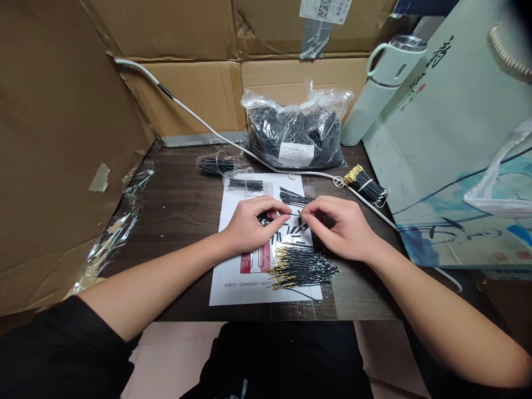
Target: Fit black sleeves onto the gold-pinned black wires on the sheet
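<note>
Over a printed paper sheet, my left hand (pixel 253 224) and my right hand (pixel 343 227) face each other with thumb and forefinger pinched. A thin dark wire (pixel 294 214) spans the small gap between the fingertips, and both pinches are closed on it; its ends are hidden by the fingers. Under the hands lie several short black tube pieces (pixel 296 229). Nearer to me is a pile of black wires (pixel 305 267) with gold-coloured tips on the left and silvery tips on the right. More black wires (pixel 294 196) lie just beyond the fingers.
Tied wire bundles lie at the back left (pixel 245 184) and right (pixel 366 185). A clear bag of black pieces (pixel 295 133) stands at the back, with a white cable (pixel 208 126) passing before it. A pale green bottle (pixel 380 91), paper bag (pixel 465 138) and cardboard walls (pixel 187 94) enclose the table.
</note>
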`<state>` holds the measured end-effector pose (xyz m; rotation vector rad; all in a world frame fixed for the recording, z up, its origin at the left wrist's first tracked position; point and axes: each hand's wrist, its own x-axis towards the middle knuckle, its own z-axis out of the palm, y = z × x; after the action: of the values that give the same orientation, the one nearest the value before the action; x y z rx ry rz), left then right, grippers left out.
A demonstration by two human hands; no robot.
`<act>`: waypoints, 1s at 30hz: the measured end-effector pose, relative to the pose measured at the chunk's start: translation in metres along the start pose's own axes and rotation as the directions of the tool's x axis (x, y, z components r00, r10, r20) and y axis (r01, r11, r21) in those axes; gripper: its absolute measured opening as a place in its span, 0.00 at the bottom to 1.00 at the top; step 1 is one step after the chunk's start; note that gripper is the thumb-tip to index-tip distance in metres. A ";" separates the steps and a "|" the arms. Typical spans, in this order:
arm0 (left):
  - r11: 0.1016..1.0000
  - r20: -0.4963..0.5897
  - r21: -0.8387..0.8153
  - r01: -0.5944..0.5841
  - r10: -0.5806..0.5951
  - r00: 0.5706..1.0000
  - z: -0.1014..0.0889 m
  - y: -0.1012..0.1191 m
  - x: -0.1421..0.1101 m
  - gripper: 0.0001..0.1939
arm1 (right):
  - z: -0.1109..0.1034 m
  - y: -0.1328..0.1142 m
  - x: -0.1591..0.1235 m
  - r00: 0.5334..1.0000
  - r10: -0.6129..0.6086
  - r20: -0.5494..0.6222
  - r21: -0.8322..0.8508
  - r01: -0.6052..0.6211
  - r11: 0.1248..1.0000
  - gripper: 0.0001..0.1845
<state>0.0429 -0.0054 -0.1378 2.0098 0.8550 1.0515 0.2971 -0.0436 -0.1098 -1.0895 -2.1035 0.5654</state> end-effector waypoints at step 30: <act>1.000 -0.011 0.004 0.015 -0.015 1.000 0.000 0.001 0.000 0.04 | 0.000 0.000 0.000 1.000 -0.010 -0.007 -0.012 0.010 1.000 0.05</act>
<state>0.0429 -0.0059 -0.1375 1.9998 0.8779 1.0543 0.2974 -0.0435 -0.1100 -1.0851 -2.1077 0.5443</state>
